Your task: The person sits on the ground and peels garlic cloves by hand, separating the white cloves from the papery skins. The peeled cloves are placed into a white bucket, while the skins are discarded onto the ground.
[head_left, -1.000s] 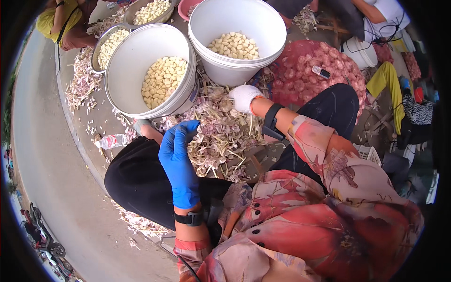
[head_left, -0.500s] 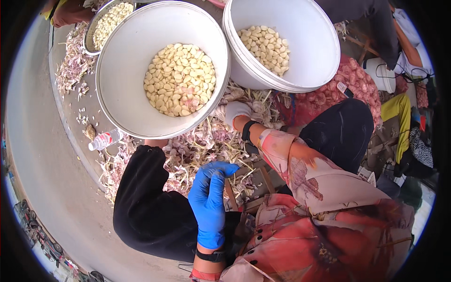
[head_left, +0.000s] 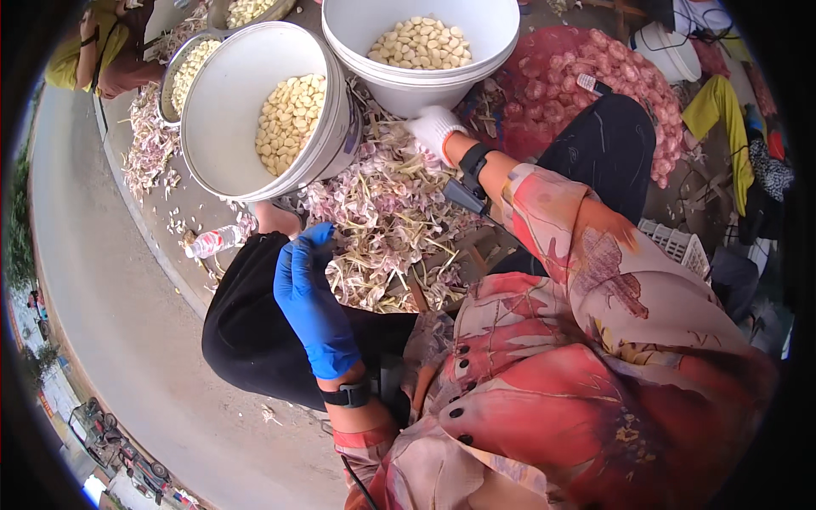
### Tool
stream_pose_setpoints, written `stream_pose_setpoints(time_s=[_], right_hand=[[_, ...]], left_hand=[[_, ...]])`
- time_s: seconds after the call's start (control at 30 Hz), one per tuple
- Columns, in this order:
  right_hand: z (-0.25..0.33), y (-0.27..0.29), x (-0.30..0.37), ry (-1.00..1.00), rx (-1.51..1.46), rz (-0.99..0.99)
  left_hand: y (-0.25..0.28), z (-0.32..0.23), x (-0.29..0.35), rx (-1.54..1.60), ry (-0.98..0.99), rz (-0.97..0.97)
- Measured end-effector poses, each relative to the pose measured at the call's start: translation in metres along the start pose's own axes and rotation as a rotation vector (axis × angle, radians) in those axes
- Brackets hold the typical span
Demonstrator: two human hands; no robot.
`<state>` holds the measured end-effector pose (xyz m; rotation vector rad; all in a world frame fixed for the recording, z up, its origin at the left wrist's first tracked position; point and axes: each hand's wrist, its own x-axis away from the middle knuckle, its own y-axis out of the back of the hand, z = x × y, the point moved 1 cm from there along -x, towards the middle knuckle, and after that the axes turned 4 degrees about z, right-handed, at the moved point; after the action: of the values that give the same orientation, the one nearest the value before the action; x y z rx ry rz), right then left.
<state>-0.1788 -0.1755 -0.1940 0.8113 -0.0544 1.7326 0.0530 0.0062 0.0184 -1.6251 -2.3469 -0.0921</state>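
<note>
The left bucket (head_left: 217, 110) of cloves (head_left: 289, 126) stands by the peel heap's (head_left: 387, 217) upper-left edge, presumably for reach. Left hand (head_left: 308, 285): fingers bent; cannot tell if pinching. Right hand (head_left: 435, 132): at the heap's upper edge, fingers hidden, grip unclear. Bagged garlic (head_left: 552, 76) lies beside the right knee (head_left: 605, 149), likely handy.

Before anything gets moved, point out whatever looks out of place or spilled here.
A phone lies on the red net bag of garlic, an odd spot for it. A plastic bottle lies on its side on the ground, left of the heap of peels, rather than standing.
</note>
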Motion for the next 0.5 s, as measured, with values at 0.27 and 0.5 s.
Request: stream_pose_setpoints(time_s=[0.27, 0.5], right_hand=[[0.049, 0.037, 0.152, 0.045, -0.865, 0.426], [0.060, 0.009, 0.227, -0.012, -0.855, 0.498]], left_hand=[[0.036, -0.027, 0.055, -0.087, -0.035, -0.013], [0.038, -0.023, 0.076, -0.113, -0.071, 0.040]])
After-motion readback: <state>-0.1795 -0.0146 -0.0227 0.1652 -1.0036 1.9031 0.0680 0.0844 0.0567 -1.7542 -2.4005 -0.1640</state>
